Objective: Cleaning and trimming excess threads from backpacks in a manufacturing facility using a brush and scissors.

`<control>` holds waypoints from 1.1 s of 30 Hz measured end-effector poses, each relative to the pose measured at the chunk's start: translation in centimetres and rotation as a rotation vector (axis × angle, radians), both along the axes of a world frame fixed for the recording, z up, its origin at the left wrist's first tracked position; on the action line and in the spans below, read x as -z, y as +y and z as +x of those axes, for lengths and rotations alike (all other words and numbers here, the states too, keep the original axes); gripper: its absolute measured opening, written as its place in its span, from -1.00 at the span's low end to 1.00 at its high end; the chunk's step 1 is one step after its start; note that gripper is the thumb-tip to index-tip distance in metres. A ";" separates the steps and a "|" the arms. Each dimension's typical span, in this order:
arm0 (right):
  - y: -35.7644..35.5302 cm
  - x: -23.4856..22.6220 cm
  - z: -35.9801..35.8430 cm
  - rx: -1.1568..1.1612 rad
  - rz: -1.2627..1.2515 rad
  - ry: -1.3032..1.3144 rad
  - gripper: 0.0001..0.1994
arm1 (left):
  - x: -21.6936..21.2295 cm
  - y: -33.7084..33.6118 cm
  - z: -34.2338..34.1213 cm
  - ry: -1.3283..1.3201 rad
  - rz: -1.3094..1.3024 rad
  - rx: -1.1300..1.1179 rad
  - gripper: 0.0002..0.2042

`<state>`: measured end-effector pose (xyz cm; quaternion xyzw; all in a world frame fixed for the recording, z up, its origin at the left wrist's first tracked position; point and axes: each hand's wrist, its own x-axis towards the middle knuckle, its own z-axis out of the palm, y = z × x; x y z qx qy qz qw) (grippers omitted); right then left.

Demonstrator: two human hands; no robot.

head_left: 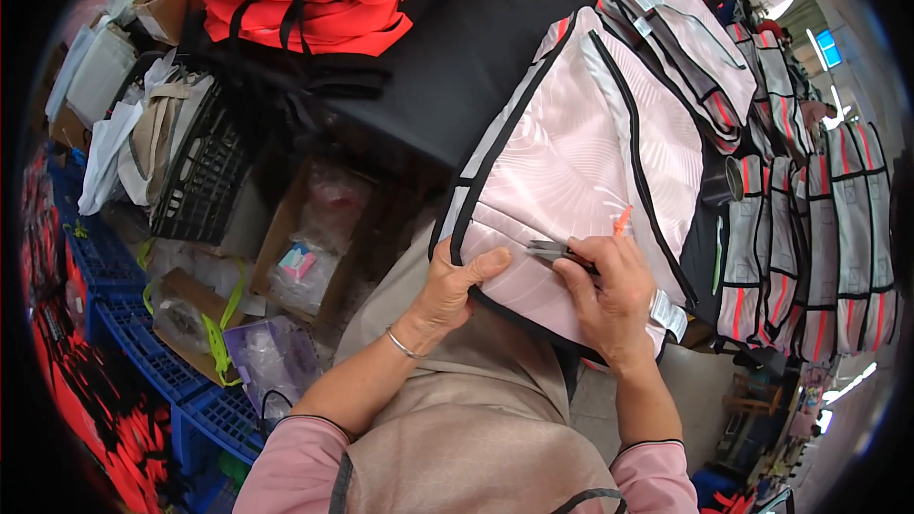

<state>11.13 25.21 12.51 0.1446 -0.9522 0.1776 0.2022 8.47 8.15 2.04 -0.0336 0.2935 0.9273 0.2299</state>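
Note:
A pale pink patterned fabric bag (562,152) with black-bound edges and a long black-edged slit lies across my lap and the dark table's edge. My left hand (455,287) grips its near left edge, thumb on top of the fabric. My right hand (611,290) is closed round small thread snips (546,249), whose metal blades point left, just above the cloth; the rest of them is hidden in my fingers. An orange pull (624,220) stands up behind my right knuckles. A white label (668,315) sticks out beside that wrist.
Another pink bag (690,48) lies beyond, and several striped bag pieces (819,238) hang at right. Orange-red bags (305,0) are stacked on the black table (419,95). At left are a black crate (205,167), a cardboard box (276,214) of plastic wrap and blue pallets (143,333).

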 end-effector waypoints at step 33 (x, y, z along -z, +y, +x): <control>3.9 3.4 4.1 0.383 -0.836 -0.171 -0.85 | 2.6 4.6 5.5 -0.059 -0.486 0.128 -0.28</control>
